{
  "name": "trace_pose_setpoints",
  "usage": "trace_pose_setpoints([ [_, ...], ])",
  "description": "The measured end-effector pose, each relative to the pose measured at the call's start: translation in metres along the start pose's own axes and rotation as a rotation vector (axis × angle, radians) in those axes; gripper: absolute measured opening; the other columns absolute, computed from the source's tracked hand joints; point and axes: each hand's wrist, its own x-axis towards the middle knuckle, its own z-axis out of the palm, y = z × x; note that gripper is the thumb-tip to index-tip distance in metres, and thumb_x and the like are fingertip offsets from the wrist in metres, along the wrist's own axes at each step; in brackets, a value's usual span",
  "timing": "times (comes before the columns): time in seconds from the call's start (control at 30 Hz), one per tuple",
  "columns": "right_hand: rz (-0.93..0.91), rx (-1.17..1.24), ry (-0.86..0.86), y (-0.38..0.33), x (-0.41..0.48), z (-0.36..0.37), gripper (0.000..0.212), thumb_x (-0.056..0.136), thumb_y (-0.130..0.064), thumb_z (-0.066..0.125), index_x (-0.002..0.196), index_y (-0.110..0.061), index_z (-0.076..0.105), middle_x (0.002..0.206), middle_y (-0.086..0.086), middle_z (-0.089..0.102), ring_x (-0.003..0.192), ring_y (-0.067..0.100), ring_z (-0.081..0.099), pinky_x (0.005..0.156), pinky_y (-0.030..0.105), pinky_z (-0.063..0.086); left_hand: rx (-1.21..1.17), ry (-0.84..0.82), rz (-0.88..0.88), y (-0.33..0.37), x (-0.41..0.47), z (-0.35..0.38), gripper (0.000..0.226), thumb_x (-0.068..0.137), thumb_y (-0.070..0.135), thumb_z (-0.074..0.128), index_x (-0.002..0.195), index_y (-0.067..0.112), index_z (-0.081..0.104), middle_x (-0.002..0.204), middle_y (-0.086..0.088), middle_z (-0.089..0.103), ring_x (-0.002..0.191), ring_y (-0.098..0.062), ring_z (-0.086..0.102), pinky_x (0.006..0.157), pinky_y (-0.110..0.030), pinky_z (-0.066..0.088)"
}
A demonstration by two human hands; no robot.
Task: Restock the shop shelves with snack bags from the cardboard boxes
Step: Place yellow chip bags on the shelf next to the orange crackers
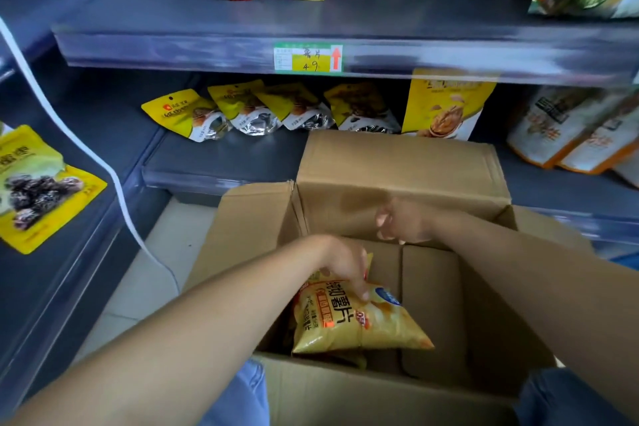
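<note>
Head view: left hand (345, 264) pinches the yellow chip bag (352, 320) by its top seam inside the cardboard box (390, 162); light, puffy, crushable. Right hand (403, 221) blurred, fingers' spread unclear.

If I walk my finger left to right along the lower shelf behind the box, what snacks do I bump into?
Four small yellow pouches leaning in a row → tall yellow walnut bag → white and orange bags.
</note>
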Motion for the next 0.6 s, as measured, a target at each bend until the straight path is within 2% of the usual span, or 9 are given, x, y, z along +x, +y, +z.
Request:
trace_pose_setpoints([
  [0.13, 0.021, 0.021, -0.006, 0.012, 0.004, 0.005, 0.026, 0.09, -0.019, 0.061, 0.112, -0.005, 0.063, 0.093, 0.009, 0.066, 0.079, 0.021, 0.059, 0.078, 0.03, 0.049, -0.02, -0.012, -0.109, -0.014, 0.015, 0.003, 0.069, 0.081, 0.039, 0.071, 0.139, 0.015, 0.043, 0.145, -0.006, 0.042, 0.131, -0.027, 0.04, 0.1, -0.036, 0.035],
  [0.23, 0.042, 0.024, 0.002, 0.018, 0.009, 0.007, 0.028, 0.091, -0.02, 0.059, 0.116, -0.007, 0.063, 0.09, 0.007, 0.061, 0.081, 0.02, 0.056, 0.075, 0.025, 0.044, -0.117, -0.1, -0.155, -0.023, 0.026, 0.004, 0.069, 0.081, 0.043, 0.07, 0.14, 0.017, 0.044, 0.144, -0.006, 0.044, 0.131, -0.027, 0.043, 0.103, -0.037, 0.036],
  [0.33, 0.071, 0.029, -0.016, 0.023, 0.013, 0.01, 0.028, 0.092, -0.019, 0.059, 0.116, -0.007, 0.062, 0.089, 0.011, 0.063, 0.075, 0.023, 0.06, 0.074, 0.026, 0.048, -0.193, -0.191, -0.173, -0.027, 0.036, 0.008, 0.072, 0.079, 0.044, 0.072, 0.14, 0.016, 0.045, 0.142, -0.007, 0.048, 0.13, -0.027, 0.046, 0.109, -0.039, 0.037],
  [0.47, 0.103, 0.037, -0.038, 0.03, 0.019, 0.016, 0.027, 0.092, -0.016, 0.058, 0.116, -0.005, 0.062, 0.087, 0.013, 0.061, 0.069, 0.023, 0.057, 0.057, 0.021, 0.044, -0.243, -0.302, -0.182, -0.035, 0.05, 0.013, 0.084, 0.052, 0.05, 0.085, 0.126, 0.016, 0.059, 0.122, -0.008, 0.066, 0.115, -0.027, 0.061, 0.104, -0.045, 0.044],
  [0.6, 0.151, 0.111, -0.034, 0.037, 0.025, 0.021, 0.022, 0.091, -0.013, 0.06, 0.109, -0.002, 0.065, 0.086, 0.016, 0.063, 0.054, 0.019, 0.054, 0.048, 0.019, 0.043, -0.261, -0.371, -0.206, -0.035, 0.056, 0.014, 0.082, 0.05, 0.046, 0.086, 0.122, 0.012, 0.063, 0.118, -0.01, 0.069, 0.111, -0.028, 0.064, 0.102, -0.047, 0.046],
])
